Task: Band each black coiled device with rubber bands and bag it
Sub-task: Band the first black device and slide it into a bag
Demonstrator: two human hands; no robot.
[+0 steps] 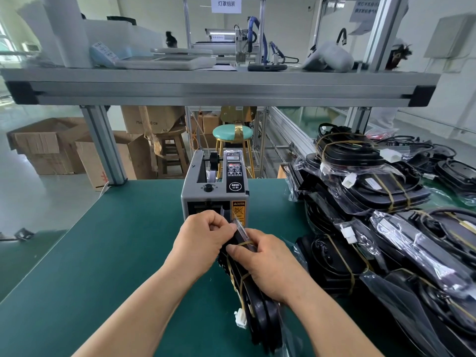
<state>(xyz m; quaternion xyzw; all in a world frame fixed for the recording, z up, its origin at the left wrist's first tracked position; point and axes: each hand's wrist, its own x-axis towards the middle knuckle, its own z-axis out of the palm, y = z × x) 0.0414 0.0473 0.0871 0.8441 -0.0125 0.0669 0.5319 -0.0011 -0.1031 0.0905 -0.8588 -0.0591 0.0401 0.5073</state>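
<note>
Tape dispenser [215, 191] reads "SEMI" and "CAUTION"; hanging sign [226, 3] reads "灯罩组装".

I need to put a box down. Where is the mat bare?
The green mat is bare left of the tape machine and the left hand. Right of the held device, bagged devices crowd it.

Black coiled device [262, 315] on edge, yellowish rubber bands [235, 276] around it, clear bag [239, 225] over its far end

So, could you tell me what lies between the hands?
The banded black device, gripped by the left hand and right hand, in the head view.
</note>
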